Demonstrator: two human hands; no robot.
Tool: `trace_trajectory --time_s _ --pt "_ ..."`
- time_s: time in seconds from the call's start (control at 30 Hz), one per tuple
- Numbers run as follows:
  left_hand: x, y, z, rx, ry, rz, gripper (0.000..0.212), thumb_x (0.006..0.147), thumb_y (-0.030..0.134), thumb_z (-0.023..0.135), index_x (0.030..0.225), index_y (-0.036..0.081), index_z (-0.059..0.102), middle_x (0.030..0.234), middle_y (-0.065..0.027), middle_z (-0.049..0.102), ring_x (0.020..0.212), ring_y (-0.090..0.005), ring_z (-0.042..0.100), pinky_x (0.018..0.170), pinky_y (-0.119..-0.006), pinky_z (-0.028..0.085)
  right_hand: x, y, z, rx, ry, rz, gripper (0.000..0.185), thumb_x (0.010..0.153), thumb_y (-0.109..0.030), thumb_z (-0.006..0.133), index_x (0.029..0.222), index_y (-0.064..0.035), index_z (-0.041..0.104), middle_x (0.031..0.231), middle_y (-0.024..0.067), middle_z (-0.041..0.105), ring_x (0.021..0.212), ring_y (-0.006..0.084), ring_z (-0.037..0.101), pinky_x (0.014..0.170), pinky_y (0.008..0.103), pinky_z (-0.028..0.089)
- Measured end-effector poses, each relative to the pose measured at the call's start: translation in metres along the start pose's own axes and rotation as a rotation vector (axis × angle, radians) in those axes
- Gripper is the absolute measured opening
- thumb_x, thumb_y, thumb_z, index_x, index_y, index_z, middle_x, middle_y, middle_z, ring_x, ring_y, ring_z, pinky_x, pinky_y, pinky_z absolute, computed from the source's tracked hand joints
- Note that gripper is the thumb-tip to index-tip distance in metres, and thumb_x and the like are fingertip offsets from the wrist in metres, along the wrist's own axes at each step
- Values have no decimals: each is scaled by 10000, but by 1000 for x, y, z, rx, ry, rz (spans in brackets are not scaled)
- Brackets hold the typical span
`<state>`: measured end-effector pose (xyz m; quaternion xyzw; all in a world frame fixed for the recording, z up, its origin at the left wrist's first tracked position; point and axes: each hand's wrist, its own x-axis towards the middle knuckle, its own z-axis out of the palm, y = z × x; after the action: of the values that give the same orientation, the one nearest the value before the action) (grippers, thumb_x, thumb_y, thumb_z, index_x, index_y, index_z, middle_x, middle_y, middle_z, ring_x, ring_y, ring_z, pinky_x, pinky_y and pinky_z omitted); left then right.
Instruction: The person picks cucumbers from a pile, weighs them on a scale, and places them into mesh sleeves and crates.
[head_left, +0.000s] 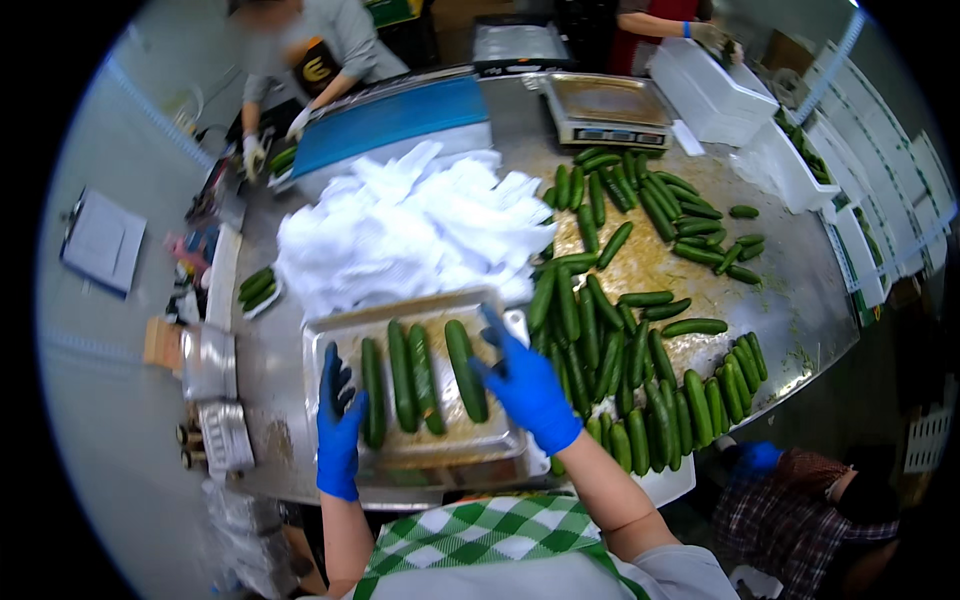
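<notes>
Several dark green cucumbers (403, 379) lie lengthwise, side by side, in a shallow metal tray (480, 448) in front of me. My left hand (339, 431), in a blue glove with dark fingers, is at the tray's left side with its fingers apart. Its thumb is close to the leftmost cucumber (373, 394); whether they touch, I cannot tell. Over the tray's right side, my right hand (529, 386) is gloved the same way and spread wide. Its thumb reaches the edge of the rightmost cucumber (466, 371) without closing around it. Neither hand holds anything.
White mesh cloth (412, 225) is heaped behind the tray. Many loose cucumbers (592, 330) spread rightwards over the metal table (795, 300). A weighing scale (607, 109), white foam boxes (712, 94) and a blue-topped surface (397, 120) stand farther back. Other people work around the table.
</notes>
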<state>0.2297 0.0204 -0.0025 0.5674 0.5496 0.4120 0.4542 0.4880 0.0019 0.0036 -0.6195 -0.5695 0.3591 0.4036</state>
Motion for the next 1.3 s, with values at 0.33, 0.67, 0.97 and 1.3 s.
trace_trajectory --time_s 0.33,0.67,0.97,1.3 --pt "-49 -105 -229 -96 520 103 543 861 -2 489 1376 95 347 1337 -102 404 1166 -210 427 995 -313 321 -84 -11 4 299 342 137 421 860 -37 539 1274 -56 464 1100 102 589 926 122 554 746 242 463" --pt "-45 -233 -438 397 542 -10 604 838 91 583 1386 100 327 1324 -112 433 1117 -234 453 953 -329 360 -86 -59 99 -80 249 -171 511 770 -16 619 1258 -84 484 1221 149 498 1125 270 498 931 347 414" --pt "-22 -291 -429 784 277 -35 642 758 174 691 1325 61 411 1068 -196 552 955 -308 538 837 -382 427 -74 -58 159 -466 230 -154 735 641 -60 738 1301 -134 426 1283 217 400 1185 377 394 988 409 356" --pt "-13 -316 -460 513 316 4 281 819 92 609 1058 -54 586 956 -158 629 868 -225 604 796 -308 457 -73 -36 169 -462 314 -158 734 640 -36 729 1301 -103 418 1214 202 440 1127 361 436 956 402 378"
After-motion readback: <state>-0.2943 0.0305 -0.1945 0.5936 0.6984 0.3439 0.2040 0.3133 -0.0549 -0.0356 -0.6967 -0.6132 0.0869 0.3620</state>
